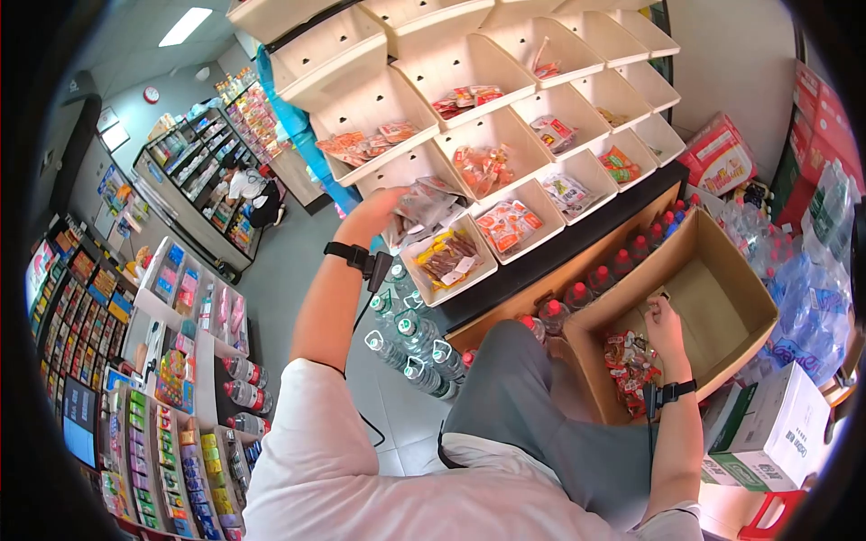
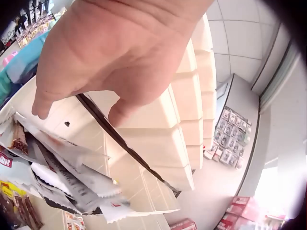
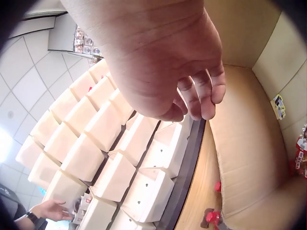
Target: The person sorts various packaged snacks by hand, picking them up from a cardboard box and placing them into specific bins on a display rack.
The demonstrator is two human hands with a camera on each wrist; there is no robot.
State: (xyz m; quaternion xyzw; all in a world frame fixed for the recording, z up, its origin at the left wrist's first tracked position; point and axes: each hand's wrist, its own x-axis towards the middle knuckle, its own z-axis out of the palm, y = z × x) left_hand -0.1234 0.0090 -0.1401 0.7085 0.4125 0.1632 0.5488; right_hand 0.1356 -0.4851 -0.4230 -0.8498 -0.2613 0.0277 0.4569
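Note:
My left hand (image 1: pixel 386 215) is at the bin of silver-grey snack packets (image 1: pixel 428 200) in the lowest tier of the rack. In the left wrist view its fingers hang relaxed above the upright packets (image 2: pixel 72 177), with nothing between thumb and fingers. Over the open cardboard box (image 1: pixel 722 316) is my right hand (image 1: pixel 666 332), its fingers loosely bent and holding nothing in the right wrist view. Red snack packets (image 1: pixel 631 365) lie heaped in the box's near corner. A small yellow-and-black packet (image 3: pixel 278 107) sits apart from them inside the box.
Other cream bins hold packets, including brown sticks in yellow wrappers (image 1: pixel 448 258). Red-capped bottles (image 1: pixel 577 295) line the rack's base. Large water bottles (image 1: pixel 417 334) stand on the floor to the left; a white carton (image 1: pixel 776 433) is at right. Another person (image 1: pixel 253 191) is by the far shelves.

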